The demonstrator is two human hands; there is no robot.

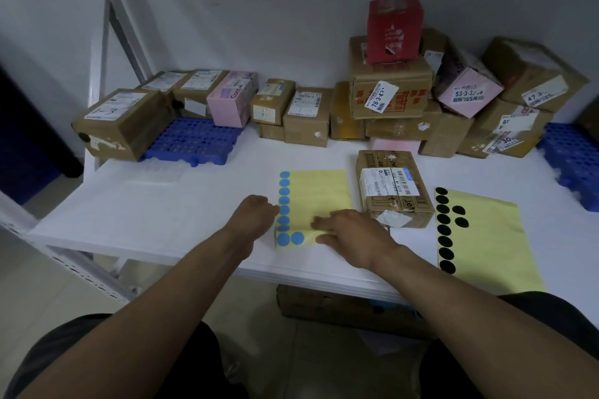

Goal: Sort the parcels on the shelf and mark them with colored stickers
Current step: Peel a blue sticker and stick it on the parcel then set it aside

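Right hand (346, 230) flat, pinning blue sticker sheet (321, 191); left hand (259, 210) curled at dots (284, 191) (grasp hidden). Slack pin could buckle sheet.

You work in dim, bluish, even light; the flat white shelf board (162, 204) is the brightest surface, with only faint shadows. Wide-angle distortion bends the edges, and the white printed paper label (389, 184) looks soft.
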